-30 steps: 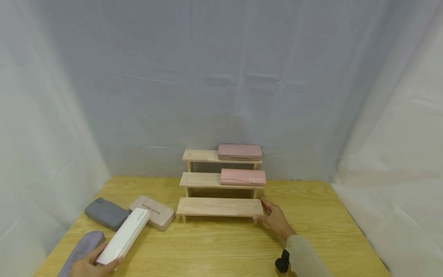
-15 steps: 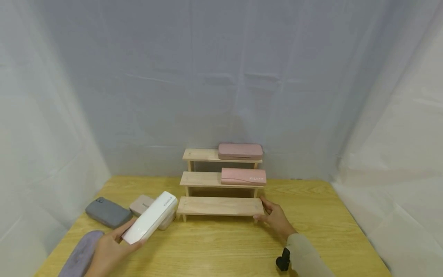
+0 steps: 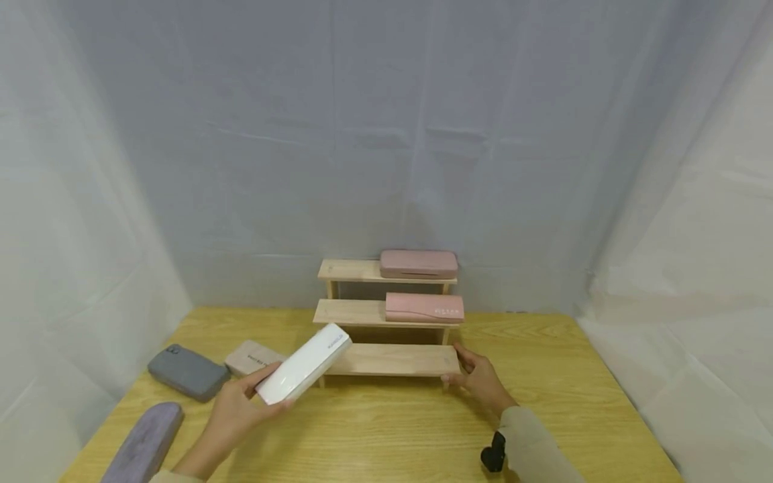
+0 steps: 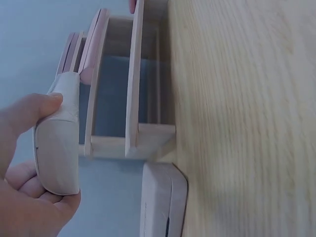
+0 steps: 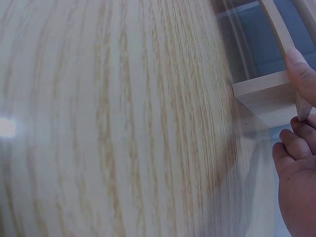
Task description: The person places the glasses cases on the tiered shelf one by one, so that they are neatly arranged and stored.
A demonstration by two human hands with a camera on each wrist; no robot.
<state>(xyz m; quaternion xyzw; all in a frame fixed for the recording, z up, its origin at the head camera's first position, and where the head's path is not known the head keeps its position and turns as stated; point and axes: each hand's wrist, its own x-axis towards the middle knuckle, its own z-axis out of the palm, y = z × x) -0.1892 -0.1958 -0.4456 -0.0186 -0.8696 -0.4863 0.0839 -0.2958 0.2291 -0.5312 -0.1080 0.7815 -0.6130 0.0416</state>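
My left hand [image 3: 238, 409] grips the near end of a white glasses case [image 3: 304, 363], thumb on one side and fingers on the other. The case is tilted, its far end in front of the left part of the bottom step of a three-step wooden stand [image 3: 392, 360]. In the left wrist view the white case [image 4: 58, 143] sits between thumb and curled fingers. My right hand [image 3: 483, 384] pinches the right end of the bottom step, as the right wrist view shows with the thumb [image 5: 301, 74] on its edge. A pink glasses case [image 3: 425, 308] lies on the middle step, a mauve one [image 3: 419, 264] on top.
On the table's left lie a grey case [image 3: 187, 371], a beige case [image 3: 250, 357] partly behind my left hand, and a purple soft case [image 3: 143, 443]. Pale curtains [image 3: 386, 134] enclose the wooden table [image 3: 386, 436] at the back and sides.
My left hand has carried the white case rightward and away from the purple case, up to the stand's left part. My right hand has stayed on the bottom step.
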